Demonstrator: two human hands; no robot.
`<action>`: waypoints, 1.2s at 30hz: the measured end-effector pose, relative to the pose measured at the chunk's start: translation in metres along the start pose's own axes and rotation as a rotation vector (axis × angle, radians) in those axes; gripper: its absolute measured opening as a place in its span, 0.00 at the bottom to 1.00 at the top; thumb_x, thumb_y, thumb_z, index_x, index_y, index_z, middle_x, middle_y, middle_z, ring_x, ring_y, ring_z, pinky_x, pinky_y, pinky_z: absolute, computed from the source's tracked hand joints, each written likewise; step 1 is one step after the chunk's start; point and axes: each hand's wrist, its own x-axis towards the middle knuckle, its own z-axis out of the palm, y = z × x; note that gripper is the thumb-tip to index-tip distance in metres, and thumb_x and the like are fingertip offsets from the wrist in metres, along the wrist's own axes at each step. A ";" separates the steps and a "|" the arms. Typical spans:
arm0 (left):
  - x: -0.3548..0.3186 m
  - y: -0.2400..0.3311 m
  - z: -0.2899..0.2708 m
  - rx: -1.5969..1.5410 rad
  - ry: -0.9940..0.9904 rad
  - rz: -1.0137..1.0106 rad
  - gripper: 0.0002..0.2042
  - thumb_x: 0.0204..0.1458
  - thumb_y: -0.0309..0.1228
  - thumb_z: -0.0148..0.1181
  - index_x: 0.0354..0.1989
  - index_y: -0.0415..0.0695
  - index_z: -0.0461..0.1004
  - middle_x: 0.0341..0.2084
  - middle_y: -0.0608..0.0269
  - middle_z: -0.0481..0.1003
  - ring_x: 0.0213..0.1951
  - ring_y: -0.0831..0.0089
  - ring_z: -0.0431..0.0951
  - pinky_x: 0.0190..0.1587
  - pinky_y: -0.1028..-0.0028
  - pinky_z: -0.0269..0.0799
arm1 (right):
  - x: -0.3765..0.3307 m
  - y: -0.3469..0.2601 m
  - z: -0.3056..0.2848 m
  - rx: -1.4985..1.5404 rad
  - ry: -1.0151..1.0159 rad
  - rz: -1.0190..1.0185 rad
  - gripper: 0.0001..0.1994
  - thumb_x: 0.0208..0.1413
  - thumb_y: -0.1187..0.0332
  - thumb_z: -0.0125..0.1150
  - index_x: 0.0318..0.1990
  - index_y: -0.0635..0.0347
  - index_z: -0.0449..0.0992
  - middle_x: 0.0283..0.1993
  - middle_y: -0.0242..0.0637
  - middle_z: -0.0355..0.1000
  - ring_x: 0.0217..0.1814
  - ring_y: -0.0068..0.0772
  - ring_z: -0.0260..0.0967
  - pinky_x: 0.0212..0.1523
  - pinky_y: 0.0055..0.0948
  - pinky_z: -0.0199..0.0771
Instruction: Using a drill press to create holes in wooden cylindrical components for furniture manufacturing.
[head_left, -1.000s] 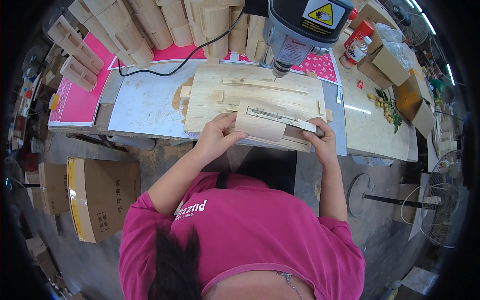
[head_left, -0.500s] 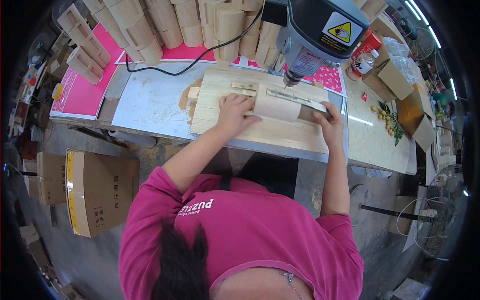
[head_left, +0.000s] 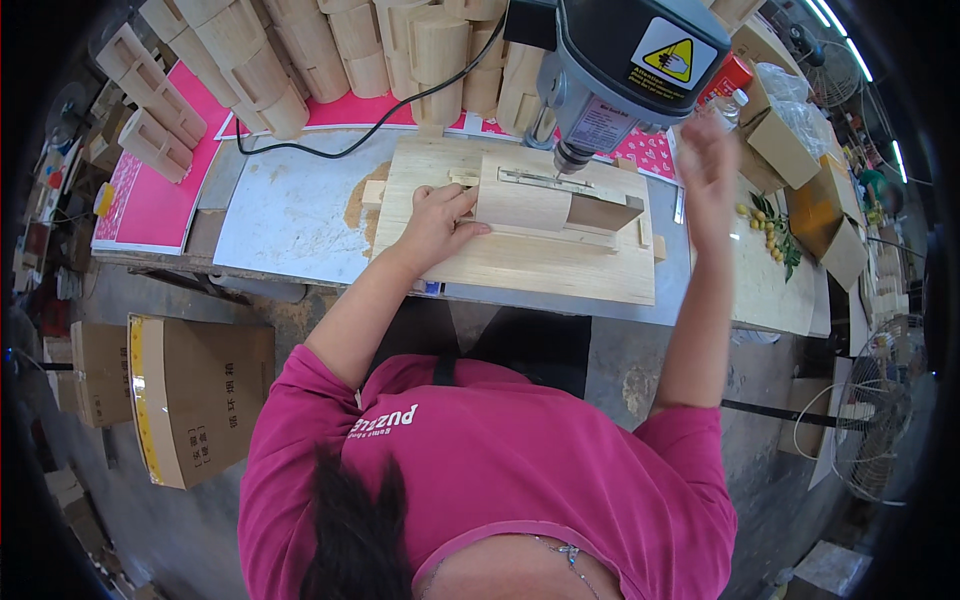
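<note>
Left hand [head_left: 437, 222] lies flat, fingers spread and lightly curled, pressing the curved wooden piece [head_left: 523, 205] against the wooden jig board [head_left: 520, 262]; it clamps by downward pressure, not a closed grip. The piece sits on the board directly beneath the drill chuck [head_left: 570, 157] of the bench drill press [head_left: 625, 60], with a thin metal strip [head_left: 540, 180] along its top edge. Right hand [head_left: 705, 165] is raised beside the drill head, fingers loosely open, holding nothing visible; motion blur hides whether it touches a feed handle. Judged step: workpiece seated under the bit, drilling not yet begun. The next move seems to call for steady left-hand pressure so the piece cannot spin, fingers kept clear of the bit line, and a controlled downward feed. Edges: the jig board's near edge runs close to the bench edge [head_left: 330, 290], so little room toward the body. Open bench surface lies left of the board on the pale sheet [head_left: 290, 215]. Behind, stacked curved wooden parts [head_left: 330, 50] and a black cable [head_left: 400, 110] crowd the back; cardboard boxes [head_left: 800, 160] fill the right.
</note>
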 end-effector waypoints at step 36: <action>0.002 0.006 -0.001 -0.003 0.007 0.000 0.14 0.39 0.37 0.63 0.35 0.47 0.74 0.21 0.65 0.65 0.29 0.68 0.66 0.39 0.69 0.53 | -0.015 -0.058 0.018 -0.503 0.304 -0.333 0.07 0.52 0.73 0.53 0.24 0.64 0.69 0.15 0.42 0.58 0.16 0.34 0.60 0.19 0.25 0.58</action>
